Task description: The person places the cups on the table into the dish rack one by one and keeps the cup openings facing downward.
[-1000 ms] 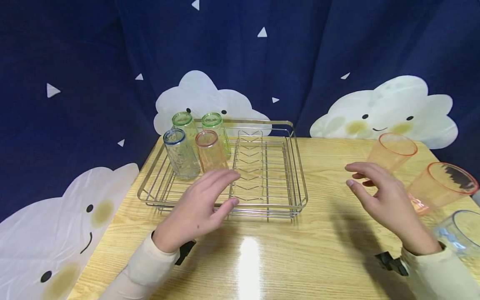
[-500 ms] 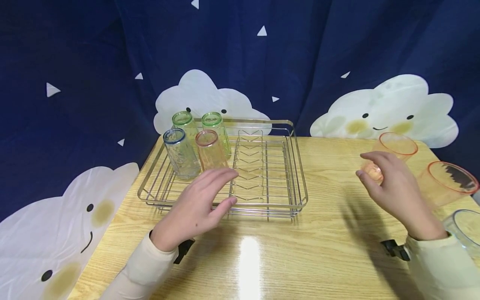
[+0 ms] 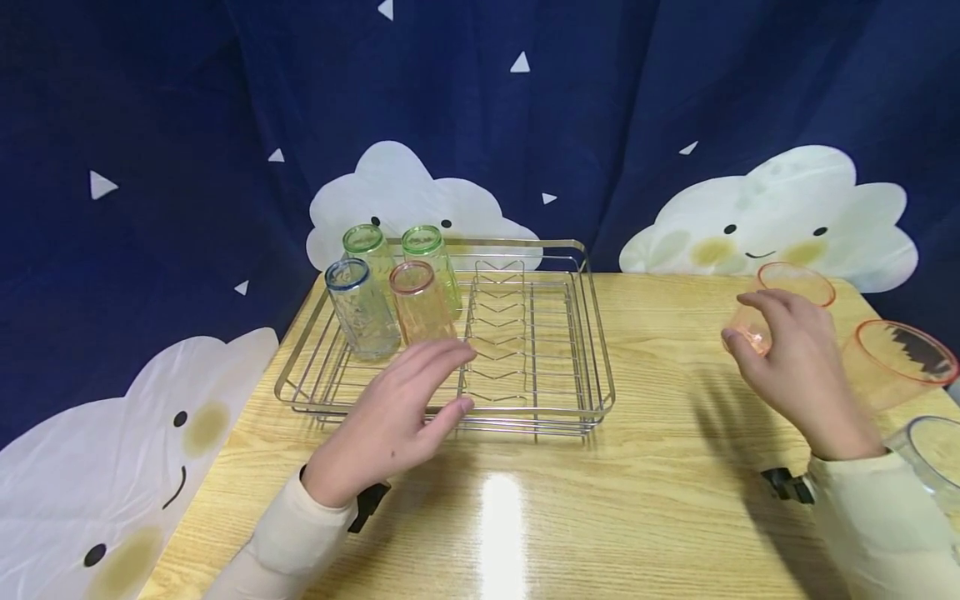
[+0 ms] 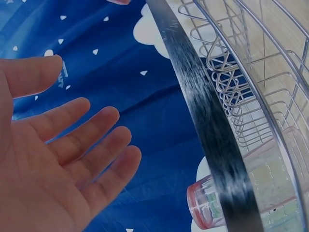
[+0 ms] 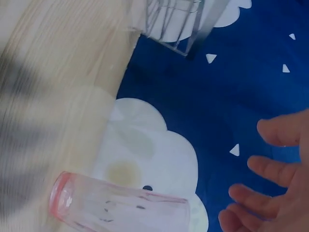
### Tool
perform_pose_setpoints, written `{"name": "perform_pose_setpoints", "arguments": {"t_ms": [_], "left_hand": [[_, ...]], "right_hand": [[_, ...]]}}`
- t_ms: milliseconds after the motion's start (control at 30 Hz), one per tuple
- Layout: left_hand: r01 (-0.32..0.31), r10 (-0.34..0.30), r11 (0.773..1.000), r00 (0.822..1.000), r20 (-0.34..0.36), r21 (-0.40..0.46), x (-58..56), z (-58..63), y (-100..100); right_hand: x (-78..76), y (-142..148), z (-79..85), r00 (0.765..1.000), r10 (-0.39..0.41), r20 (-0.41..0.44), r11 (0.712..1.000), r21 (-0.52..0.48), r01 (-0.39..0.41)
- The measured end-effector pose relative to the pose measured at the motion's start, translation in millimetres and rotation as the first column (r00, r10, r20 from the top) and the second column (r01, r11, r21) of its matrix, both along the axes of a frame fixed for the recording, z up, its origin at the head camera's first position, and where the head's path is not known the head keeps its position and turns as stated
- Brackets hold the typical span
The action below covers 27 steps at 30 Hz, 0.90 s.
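Note:
My left hand (image 3: 393,421) hovers over the front rim of a wire dish rack (image 3: 540,412), fingers relaxed and holding nothing. In the left wrist view, its fingers stand apart from the metal band. My right hand (image 3: 798,371) overlaps a clear orange cup (image 3: 752,321) at the back right, thumb and fingers spread. The right wrist view shows the same cup (image 5: 125,205) upright on the table, with a gap between it and the fingers. Upside down in the rack's left side stand a pink cup (image 3: 423,312), a blue-based cup (image 3: 363,317) and two green cups (image 3: 423,242).
Right of my right hand stands a second orange cup (image 3: 888,375). A clear cup with a blue rim (image 3: 933,458) is nearer, partly behind the sleeve. The wooden table (image 3: 645,500) meets a dark blue curtain (image 3: 600,108) with cloud prints at its back edge.
My right hand has moved right and farther back, to the far orange cup, with its fingers more spread. My left hand has stayed nearly still over the rack.

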<state>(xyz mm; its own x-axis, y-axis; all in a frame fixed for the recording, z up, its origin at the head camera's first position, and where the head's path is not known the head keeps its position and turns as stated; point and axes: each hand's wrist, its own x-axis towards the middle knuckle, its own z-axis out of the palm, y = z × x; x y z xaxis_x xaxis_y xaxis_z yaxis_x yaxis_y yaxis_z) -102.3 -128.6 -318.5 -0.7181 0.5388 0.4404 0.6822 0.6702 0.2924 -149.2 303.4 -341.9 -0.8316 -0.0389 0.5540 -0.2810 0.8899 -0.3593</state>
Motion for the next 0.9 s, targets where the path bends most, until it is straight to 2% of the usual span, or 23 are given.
{"name": "perform_pose_setpoints", "arguments": {"t_ms": [133,333,633,900], "left_hand": [[0.004,-0.004,1.0,1.0,-0.003,0.005,0.2,-0.7,-0.7],[-0.004,0.004,1.0,1.0,0.012,-0.003,0.8,-2.8,-2.2],[-0.018,0.018,1.0,0.999,0.029,-0.002,1.0,-4.1,-2.8],[-0.005,0.005,1.0,1.0,0.027,-0.002,-0.7,-1.2,-3.6]], "right_hand": [[-5.6,3.4,-2.1,0.998,-0.055,-0.005,0.998,0.016,0.055],[-14.3,12.3,-8.6,0.99,-0.122,0.076,0.989,0.089,0.115],[-21.4,18.8,-16.0,0.983,-0.139,0.122,0.984,0.128,0.123],[-25.3,21.1,-13.6,0.968,-0.149,0.204,0.981,0.153,0.118]]}}
